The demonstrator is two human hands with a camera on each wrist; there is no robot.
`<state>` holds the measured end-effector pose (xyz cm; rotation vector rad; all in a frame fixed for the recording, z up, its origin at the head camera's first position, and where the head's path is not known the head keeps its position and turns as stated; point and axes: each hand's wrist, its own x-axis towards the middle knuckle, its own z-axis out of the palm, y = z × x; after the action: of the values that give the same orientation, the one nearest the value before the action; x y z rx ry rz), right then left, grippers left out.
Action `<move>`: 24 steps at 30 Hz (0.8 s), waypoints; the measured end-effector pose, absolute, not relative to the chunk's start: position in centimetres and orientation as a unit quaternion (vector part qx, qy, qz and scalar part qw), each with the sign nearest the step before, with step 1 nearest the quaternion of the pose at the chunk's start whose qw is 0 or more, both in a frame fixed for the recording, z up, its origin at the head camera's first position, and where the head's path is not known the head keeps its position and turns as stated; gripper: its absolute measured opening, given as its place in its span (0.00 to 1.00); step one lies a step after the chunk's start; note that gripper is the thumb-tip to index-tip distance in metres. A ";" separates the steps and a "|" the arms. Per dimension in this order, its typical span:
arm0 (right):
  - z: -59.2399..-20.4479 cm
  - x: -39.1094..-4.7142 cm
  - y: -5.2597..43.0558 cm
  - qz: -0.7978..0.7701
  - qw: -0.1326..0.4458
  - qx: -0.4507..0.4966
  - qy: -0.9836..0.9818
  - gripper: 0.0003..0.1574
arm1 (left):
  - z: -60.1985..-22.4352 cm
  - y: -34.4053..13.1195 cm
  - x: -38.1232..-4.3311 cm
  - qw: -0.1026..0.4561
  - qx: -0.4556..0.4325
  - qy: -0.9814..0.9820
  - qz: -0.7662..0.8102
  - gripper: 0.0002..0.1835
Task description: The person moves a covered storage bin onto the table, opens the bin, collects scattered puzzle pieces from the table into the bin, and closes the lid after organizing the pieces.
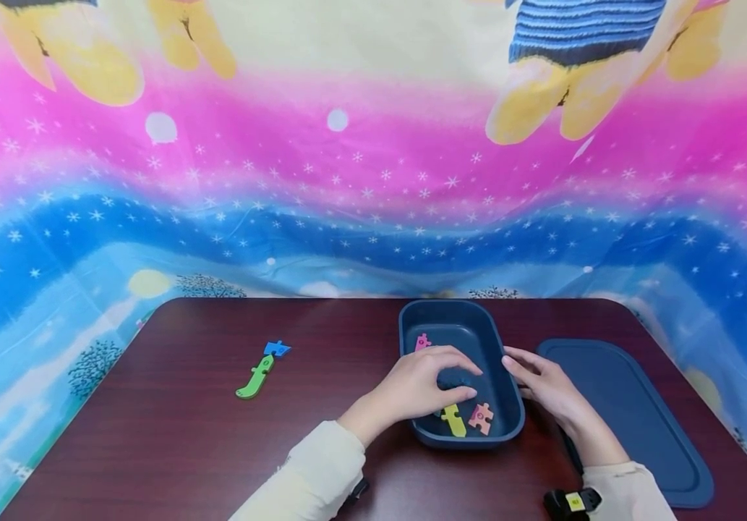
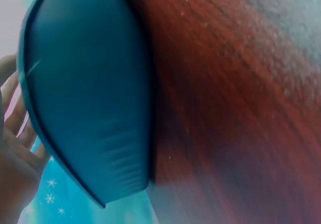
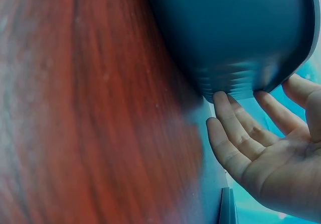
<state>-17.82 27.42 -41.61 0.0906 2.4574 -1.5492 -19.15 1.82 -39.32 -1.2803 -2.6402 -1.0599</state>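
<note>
A dark blue box (image 1: 515,416) stands uncovered on the table with puzzle pieces inside. My left hand (image 1: 415,383) reaches over its left rim, thumb and fingers spread in a wide curve with nothing seen between them. A pink piece (image 1: 421,341) lies beyond that hand. Nearer me are a yellow piece (image 1: 454,421) and an orange piece (image 1: 481,418). Part of the box floor is hidden under the hand. My right hand (image 1: 552,383) touches the box's outer right side; in the right wrist view its fingertips (image 3: 220,97) rest along the wall and rim.
At the right lies a flat dark blue lid (image 1: 633,420). On the left of the brown table (image 1: 171,434), a green puzzle piece (image 1: 258,378) is joined to a blue piece (image 1: 277,349). A colourful printed cloth (image 1: 347,181) hangs behind the far edge.
</note>
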 end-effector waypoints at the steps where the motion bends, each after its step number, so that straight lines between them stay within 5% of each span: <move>1: -41.6 -17.8 27.4 -0.529 0.118 0.030 0.840 0.47 | -39.2 1.7 -19.1 0.013 -0.409 -0.846 -0.343 0.16; 24: -42.0 -17.9 27.5 -0.523 0.107 0.027 0.845 0.46 | -37.9 -2.1 -18.1 0.083 -0.366 -0.864 -0.334 0.15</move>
<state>-17.89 27.52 -42.01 0.0783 2.4890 -1.5403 -18.14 -2.10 -37.90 -1.0933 -2.5800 -0.9984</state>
